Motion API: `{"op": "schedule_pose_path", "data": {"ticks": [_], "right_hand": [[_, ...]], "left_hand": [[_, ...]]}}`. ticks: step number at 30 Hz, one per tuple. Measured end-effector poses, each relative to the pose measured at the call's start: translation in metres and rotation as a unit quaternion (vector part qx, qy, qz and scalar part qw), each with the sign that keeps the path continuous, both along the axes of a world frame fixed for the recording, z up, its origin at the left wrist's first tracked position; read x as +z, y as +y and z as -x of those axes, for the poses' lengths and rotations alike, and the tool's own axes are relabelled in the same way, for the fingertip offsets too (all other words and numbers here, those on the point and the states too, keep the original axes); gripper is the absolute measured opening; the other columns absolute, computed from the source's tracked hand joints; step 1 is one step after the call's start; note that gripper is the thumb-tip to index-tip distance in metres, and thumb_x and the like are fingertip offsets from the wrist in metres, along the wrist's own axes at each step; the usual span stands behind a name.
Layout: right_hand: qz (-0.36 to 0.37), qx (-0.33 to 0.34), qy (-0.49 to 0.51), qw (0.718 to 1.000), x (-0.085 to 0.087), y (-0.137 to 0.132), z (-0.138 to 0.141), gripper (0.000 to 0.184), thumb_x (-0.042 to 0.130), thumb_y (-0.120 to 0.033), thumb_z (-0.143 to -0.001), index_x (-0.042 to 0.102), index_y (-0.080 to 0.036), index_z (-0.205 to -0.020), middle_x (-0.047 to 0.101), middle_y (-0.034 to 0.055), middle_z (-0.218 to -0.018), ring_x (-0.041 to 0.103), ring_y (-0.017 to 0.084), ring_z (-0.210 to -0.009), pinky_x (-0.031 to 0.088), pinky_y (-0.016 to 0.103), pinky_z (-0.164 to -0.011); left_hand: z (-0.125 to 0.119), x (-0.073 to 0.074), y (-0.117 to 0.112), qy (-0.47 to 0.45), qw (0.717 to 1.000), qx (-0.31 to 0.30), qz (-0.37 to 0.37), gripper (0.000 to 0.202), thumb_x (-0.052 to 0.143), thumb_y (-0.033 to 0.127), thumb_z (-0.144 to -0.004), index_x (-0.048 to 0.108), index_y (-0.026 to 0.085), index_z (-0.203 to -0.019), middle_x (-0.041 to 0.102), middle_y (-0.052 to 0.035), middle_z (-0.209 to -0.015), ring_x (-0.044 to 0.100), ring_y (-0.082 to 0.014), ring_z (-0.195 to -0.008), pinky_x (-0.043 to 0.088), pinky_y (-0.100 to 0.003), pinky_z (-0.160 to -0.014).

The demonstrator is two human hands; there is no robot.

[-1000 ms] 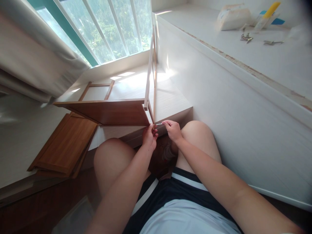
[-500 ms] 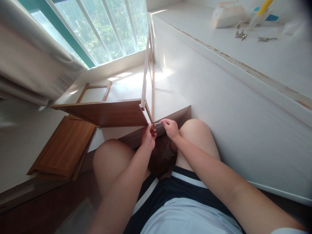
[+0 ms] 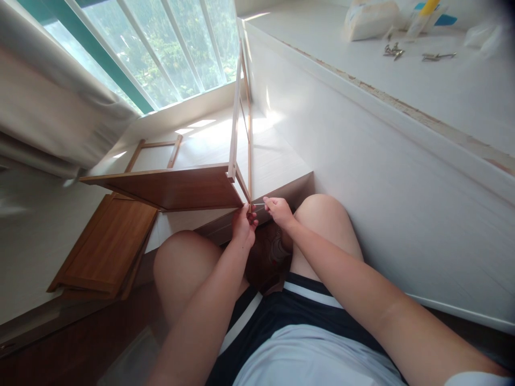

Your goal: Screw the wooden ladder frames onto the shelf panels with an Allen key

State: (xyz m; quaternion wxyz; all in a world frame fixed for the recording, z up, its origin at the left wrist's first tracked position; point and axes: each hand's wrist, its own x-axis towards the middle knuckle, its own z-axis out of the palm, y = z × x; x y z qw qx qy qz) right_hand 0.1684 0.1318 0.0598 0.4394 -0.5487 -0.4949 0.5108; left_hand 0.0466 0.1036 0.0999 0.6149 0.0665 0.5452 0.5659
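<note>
- Your left hand (image 3: 243, 225) grasps the near corner of the wood-panelled frame (image 3: 189, 190).
- Your right hand (image 3: 280, 212) pinches 1 thin silvery rod (image 3: 259, 204), tip at that corner.

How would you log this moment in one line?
left hand: at corner of wooden panel | right hand: pinching thin rod | metal fittings: on white ledge

Panel (image 3: 181, 188): smooth wood, faintly glossy
Frame (image 3: 233, 139) you hold: wood
Rod (image 3: 259, 204) you grip: metal-looking
Fasteners (image 3: 393, 51), far right: metal
Counter edge (image 3: 374, 88), right: rough, chipped
Curtain (image 3: 60, 91), far left: matt cloth
</note>
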Motion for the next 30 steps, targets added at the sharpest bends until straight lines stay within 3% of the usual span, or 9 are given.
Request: {"op": "schedule_pose_path", "data": {"ticks": [9,30], "right_hand": [[0.011,-0.001,0.013,1.0,0.004,-0.001,-0.001,0.054,0.045,-0.064,-0.086,0.042,-0.021,-0.054,0.04,-0.0024,-0.043,0.034,0.01,-0.04,0.028,0.025,-0.042],[-0.122,0.011,-0.128,0.984,0.011,-0.012,-0.006,0.04,0.046,-0.049,-0.095,0.054,-0.02,-0.068,0.053,-0.0022,-0.058,0.049,0.013,-0.057,0.034,0.025,-0.059]], "left_hand": [[0.001,-0.001,0.001,0.004,1.0,0.0,0.005,0.015,0.071,0.027,-0.076,0.063,0.018,-0.085,0.068,-0.0003,-0.082,0.054,-0.0046,-0.053,0.034,-0.018,-0.047],[0.0,-0.003,0.0,0.005,1.0,0.0,-0.007,0.017,0.072,0.028,-0.074,0.064,0.018,-0.085,0.068,-0.0003,-0.082,0.053,-0.0047,-0.053,0.034,-0.019,-0.046]]}}
